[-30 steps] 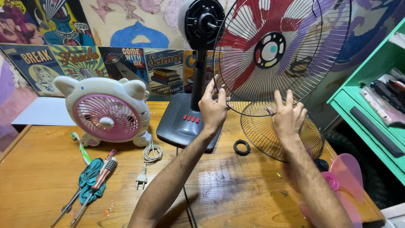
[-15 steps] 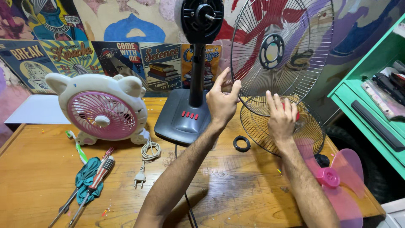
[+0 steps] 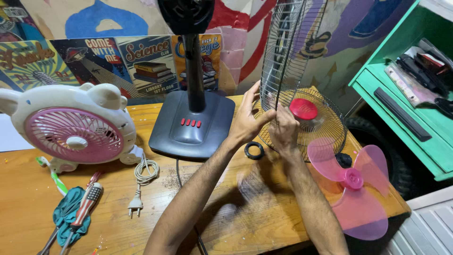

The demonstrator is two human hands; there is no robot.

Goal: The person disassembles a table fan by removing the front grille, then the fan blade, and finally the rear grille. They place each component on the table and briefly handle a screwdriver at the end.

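Head view, both hands — left hand (image 3: 247, 122), right hand (image 3: 284, 131) — grip closed on wire fan guard (image 3: 282, 52) rim

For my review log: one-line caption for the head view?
Both hands, left hand and right hand, grip an upright wire fan guard.

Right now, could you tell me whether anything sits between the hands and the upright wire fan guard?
Nothing visible does: the left hand and right hand already grip the lower rim of the wire fan guard.
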